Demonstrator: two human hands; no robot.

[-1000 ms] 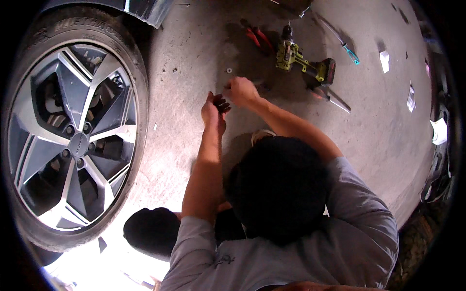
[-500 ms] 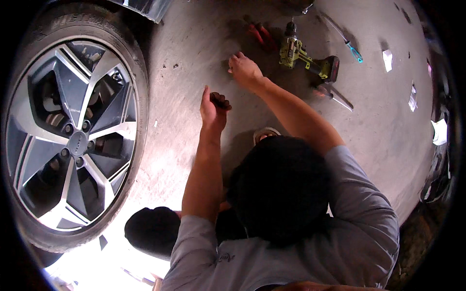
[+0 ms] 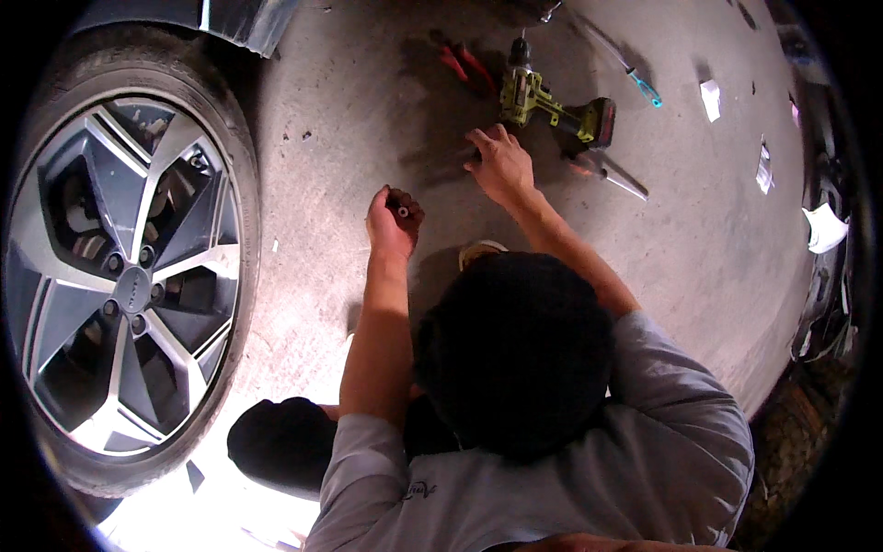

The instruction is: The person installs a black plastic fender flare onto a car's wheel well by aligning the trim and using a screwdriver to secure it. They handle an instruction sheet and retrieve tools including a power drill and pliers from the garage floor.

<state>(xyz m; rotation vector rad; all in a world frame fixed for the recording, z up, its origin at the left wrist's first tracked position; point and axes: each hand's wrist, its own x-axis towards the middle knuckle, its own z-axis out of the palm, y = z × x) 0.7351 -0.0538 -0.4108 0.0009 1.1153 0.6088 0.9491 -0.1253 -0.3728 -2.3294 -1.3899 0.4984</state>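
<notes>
My left hand [image 3: 394, 224] is cupped with fingers curled around a small pale washer [image 3: 403, 212] and possibly other small dark pieces I cannot make out. My right hand [image 3: 499, 166] reaches over the floor just below a yellow-green cordless drill [image 3: 538, 99], its fingers bent and apart; what lies under them is in shadow. Red-handled pliers [image 3: 464, 69] lie left of the drill. A long-bladed tool with an orange handle [image 3: 624, 181] lies to the right of my right hand.
A car wheel [image 3: 133, 287] with dark-and-silver spokes stands at left, beneath dark bodywork [image 3: 244, 23]. A teal-handled screwdriver [image 3: 644, 87] and paper scraps [image 3: 710, 99] lie at right on the concrete floor [image 3: 699, 248]. Large black rounded shapes fill the lower middle.
The washer that lay on the floor is now in my left hand. My right hand has moved right toward the drill and its fingers have spread. The view has shifted slightly.
</notes>
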